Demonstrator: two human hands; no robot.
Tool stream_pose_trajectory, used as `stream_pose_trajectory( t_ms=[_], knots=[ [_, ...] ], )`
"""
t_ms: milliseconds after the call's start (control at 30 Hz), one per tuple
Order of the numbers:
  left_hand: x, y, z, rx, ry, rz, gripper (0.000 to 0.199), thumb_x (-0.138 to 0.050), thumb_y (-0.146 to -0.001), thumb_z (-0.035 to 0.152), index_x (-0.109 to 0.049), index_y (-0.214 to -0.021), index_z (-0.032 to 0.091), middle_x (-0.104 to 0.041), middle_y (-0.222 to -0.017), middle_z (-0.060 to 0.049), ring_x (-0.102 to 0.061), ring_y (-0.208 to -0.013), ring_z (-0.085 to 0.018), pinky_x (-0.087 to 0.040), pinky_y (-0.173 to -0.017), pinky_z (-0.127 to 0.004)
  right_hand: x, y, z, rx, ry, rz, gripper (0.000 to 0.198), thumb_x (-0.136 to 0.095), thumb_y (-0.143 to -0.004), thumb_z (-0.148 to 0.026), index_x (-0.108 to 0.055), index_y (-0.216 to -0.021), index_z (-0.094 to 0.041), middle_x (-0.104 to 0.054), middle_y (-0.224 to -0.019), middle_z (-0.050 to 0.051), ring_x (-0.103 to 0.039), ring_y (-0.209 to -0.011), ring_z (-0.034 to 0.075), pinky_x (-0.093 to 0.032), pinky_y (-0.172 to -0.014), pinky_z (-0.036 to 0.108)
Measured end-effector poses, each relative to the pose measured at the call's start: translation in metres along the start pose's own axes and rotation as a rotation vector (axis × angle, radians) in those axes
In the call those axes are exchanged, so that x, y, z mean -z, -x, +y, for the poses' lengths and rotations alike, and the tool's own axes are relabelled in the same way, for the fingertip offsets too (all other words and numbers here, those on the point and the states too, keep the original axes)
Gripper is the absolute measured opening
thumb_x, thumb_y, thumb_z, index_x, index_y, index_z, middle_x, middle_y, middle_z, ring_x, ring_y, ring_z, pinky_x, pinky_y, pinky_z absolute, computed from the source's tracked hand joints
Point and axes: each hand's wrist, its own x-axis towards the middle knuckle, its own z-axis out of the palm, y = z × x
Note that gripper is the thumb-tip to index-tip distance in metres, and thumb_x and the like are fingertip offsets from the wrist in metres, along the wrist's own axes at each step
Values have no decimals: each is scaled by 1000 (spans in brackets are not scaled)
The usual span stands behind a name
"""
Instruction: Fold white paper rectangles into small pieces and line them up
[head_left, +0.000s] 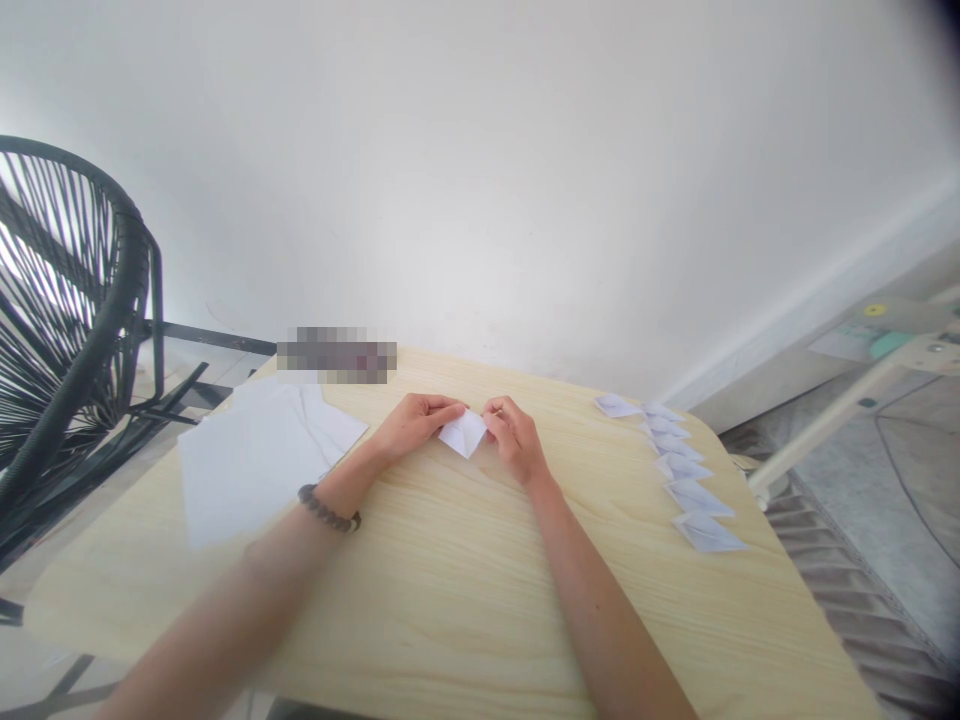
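A small folded piece of white paper (464, 436) is held between my two hands over the middle of the table (450, 600), one corner pointing towards me. My left hand (415, 424) pinches its left edge, thumb on top. At its right corner, the fingers of my right hand (515, 436) are closed on the paper. Several folded white paper pieces (694, 497) lie in a column on the right side of the table. Loose white sheets (247, 470) are spread on the left, beside my left forearm.
A blurred-out dark item (337, 355) sits at the table's back left edge. Beyond the left side stands a black corded chair (124, 260). A white wall (480, 200) rises behind the table. To the right is a pale metal frame (832, 425).
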Motion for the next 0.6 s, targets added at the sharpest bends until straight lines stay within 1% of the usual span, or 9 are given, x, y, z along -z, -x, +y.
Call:
stream_pose_trajectory(
  t_ms=[100, 200, 333, 500, 600],
  knots=[
    [0, 1, 0, 2, 2, 5, 37, -54, -71, 44, -66, -88, 13, -65, -76, -4, -53, -62, -13, -38, -54, -22, -4, -1, 0, 11, 135, 39, 21, -45, -77, -38, -48, -72, -17, -45, -58, -3, -40, -50, 9, -32, -50, 20],
    [0, 1, 1, 3, 7, -8, 37, -54, -72, 44, -66, -89, 14, -66, -79, -4, -54, -65, -14, -39, -57, -22, -7, -1, 2, 31, 212, 26, 25, -44, -78, -39, -50, -68, -17, -48, -58, -2, -40, -51, 9, -32, -51, 21],
    [-1, 2, 2, -4, 4, -8, 37, -54, -71, 44, -66, -90, 13, -66, -83, -6, -56, -71, -16, -41, -61, -24, -7, -2, 4, 34, 191, -14, 28, -41, -80, -37, -52, -67, -16, -51, -60, -1, -40, -52, 9, -32, -51, 21],
    [-2, 3, 3, -8, -12, 4, 38, -53, -71, 44, -67, -87, 13, -65, -74, -3, -53, -62, -13, -39, -54, -22, -5, -2, 2, 49, 169, -30, 29, -39, -80, -37, -51, -64, -16, -48, -58, -2, -40, -52, 8, -32, -50, 20],
    [-2, 2, 3, -3, -11, 21, 36, -55, -71, 44, -67, -84, 13, -64, -72, -2, -52, -61, -13, -38, -52, -21, -4, -2, 2, 60, 167, -50, 28, -39, -81, -37, -50, -65, -16, -48, -58, -2, -41, -53, 8, -32, -51, 20]
  ],
)
